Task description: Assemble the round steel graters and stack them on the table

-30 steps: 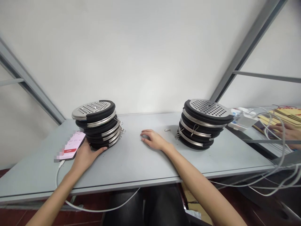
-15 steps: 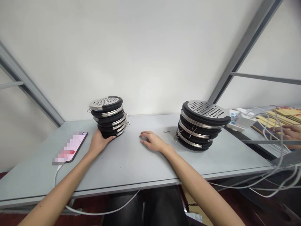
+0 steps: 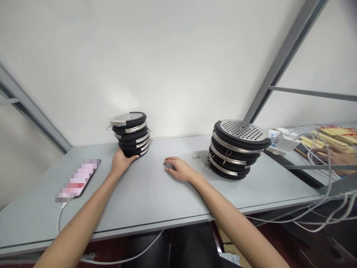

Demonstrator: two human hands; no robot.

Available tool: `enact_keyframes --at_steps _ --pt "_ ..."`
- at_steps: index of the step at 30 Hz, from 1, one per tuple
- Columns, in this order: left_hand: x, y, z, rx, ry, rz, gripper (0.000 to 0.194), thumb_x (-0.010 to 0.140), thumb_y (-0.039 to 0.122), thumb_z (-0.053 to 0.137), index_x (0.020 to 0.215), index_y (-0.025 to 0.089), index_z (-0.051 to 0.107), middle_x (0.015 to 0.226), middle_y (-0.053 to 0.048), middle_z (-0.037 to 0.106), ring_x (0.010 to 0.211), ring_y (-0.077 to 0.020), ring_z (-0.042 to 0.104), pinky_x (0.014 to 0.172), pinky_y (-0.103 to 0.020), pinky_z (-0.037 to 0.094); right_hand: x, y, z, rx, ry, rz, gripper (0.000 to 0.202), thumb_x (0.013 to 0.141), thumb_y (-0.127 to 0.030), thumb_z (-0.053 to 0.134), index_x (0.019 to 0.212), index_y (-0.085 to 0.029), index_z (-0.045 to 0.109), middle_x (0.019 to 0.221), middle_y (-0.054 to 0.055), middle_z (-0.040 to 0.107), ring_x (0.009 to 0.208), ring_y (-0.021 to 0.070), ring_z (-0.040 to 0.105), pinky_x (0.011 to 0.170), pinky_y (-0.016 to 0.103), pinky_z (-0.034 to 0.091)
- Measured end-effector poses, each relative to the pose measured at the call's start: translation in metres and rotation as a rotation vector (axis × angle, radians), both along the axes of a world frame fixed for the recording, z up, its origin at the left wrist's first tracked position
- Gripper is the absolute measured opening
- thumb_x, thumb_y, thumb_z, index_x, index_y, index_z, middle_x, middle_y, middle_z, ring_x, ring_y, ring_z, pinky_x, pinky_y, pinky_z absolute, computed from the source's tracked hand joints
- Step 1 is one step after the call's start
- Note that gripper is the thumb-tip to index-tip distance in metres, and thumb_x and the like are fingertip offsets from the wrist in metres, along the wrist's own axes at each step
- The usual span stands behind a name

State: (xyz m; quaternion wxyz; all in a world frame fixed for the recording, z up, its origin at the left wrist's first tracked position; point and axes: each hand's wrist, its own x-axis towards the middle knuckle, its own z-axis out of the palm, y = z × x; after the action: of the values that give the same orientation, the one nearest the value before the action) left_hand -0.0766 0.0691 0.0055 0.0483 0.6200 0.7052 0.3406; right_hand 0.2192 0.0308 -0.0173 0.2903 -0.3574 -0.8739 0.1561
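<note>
My left hand point(image 3: 121, 162) grips the lower side of the left stack of round perforated metal discs with black rims point(image 3: 134, 139). Its thumb lies along the front of the base, and the other fingers are partly hidden beside the stack. My right hand point(image 3: 180, 169) rests on the table with nothing in it, fingers loosely bent and apart. To its right stands a second stack of the same discs point(image 3: 237, 152), with wire hooks hanging from its side. A small wire hook point(image 3: 196, 157) lies on the table between my right hand and that stack.
A phone point(image 3: 80, 178) on a white cable lies at the left of the grey table point(image 3: 145, 197). At the right are a metal frame point(image 3: 284, 59), white plugs point(image 3: 284, 143), loose cables, yellow pieces point(image 3: 329, 139) and another person's hand point(image 3: 334, 154). A white wall stands behind.
The left stack has shifted slightly right and back along the table, with my left hand moving along at its base. My right hand stays nearly where it was. The view has turned a little.
</note>
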Motion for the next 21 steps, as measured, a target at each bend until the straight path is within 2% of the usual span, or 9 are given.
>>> enact_keyframes --at_steps 3,8,14,18,21 --pt "0.001 0.001 0.001 0.005 0.013 -0.006 0.071 0.068 0.050 0.077 0.119 0.008 0.052 0.118 -0.023 0.065 0.112 -0.0409 0.061 0.087 -0.046 0.051 0.000 0.000 0.000 -0.003 0.005 -0.002 0.028 0.089 -0.027 0.055 0.113 -0.015 0.065 0.119 0.013 0.065 0.112 0.0236 0.060 0.098 0.037 0.045" --pt "0.000 0.000 0.002 0.001 0.038 -0.076 0.072 0.077 0.057 0.063 0.121 0.002 0.049 0.120 -0.023 0.063 0.113 -0.0407 0.059 0.085 -0.044 0.050 0.000 0.000 0.000 -0.008 0.000 -0.009 0.029 0.090 -0.027 0.055 0.114 -0.016 0.065 0.121 0.013 0.064 0.113 0.0234 0.060 0.099 0.037 0.045" --pt "0.003 0.007 -0.005 0.026 0.020 0.031 0.071 0.067 0.049 0.077 0.120 0.009 0.053 0.115 -0.023 0.067 0.109 -0.0404 0.063 0.084 -0.046 0.052 0.000 0.001 -0.001 -0.006 0.001 -0.006 0.029 0.089 -0.027 0.055 0.114 -0.014 0.065 0.122 0.014 0.064 0.114 0.0238 0.059 0.100 0.038 0.045" --pt "0.002 0.004 -0.003 0.018 0.066 0.030 0.070 0.069 0.052 0.074 0.122 0.012 0.053 0.114 -0.020 0.068 0.108 -0.0414 0.063 0.084 -0.046 0.052 0.000 0.001 -0.002 -0.019 0.003 -0.015 0.030 0.089 -0.027 0.056 0.115 -0.015 0.064 0.125 0.014 0.063 0.116 0.0242 0.058 0.102 0.039 0.044" --pt "0.003 -0.003 0.001 -0.014 0.166 0.038 0.058 0.074 0.051 0.069 0.116 0.011 0.058 0.107 -0.019 0.070 0.103 -0.0411 0.064 0.080 -0.044 0.052 0.000 0.000 -0.001 -0.027 0.001 -0.018 0.029 0.089 -0.027 0.055 0.115 -0.015 0.065 0.125 0.014 0.062 0.117 0.0243 0.057 0.102 0.039 0.044"
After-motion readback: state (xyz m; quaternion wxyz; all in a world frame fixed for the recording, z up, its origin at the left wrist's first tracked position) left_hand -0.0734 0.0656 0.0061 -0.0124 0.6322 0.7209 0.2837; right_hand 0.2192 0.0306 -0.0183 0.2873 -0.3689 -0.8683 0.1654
